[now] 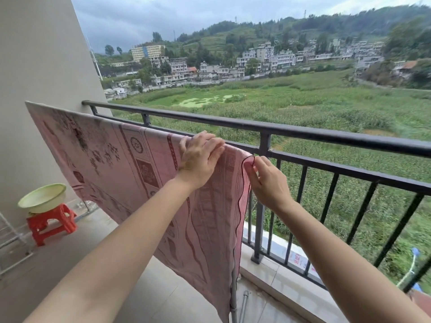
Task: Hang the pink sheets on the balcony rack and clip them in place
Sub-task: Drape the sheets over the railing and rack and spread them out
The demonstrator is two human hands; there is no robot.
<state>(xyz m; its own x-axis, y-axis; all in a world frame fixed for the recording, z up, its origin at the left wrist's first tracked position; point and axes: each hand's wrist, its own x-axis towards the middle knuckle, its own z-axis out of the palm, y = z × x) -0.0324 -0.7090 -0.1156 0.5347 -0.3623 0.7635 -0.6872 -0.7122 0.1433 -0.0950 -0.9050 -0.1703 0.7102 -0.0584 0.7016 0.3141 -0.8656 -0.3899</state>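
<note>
A pink patterned sheet [112, 164] hangs spread over the rack's top bar, running from upper left to the middle of the head view. The rack's grey upright [234, 297] shows below the sheet's right edge. My left hand [200, 157] lies flat on the sheet at the top bar, fingers together. My right hand [263, 178] pinches the sheet's dark-trimmed right corner just beside it. No clip is visible in either hand.
The black balcony railing [303, 134] runs right behind the rack. A pale green basin [43, 198] sits on a red plastic stool [51, 223] at the left by the wall. A white wire rack [9, 241] stands at the far left edge.
</note>
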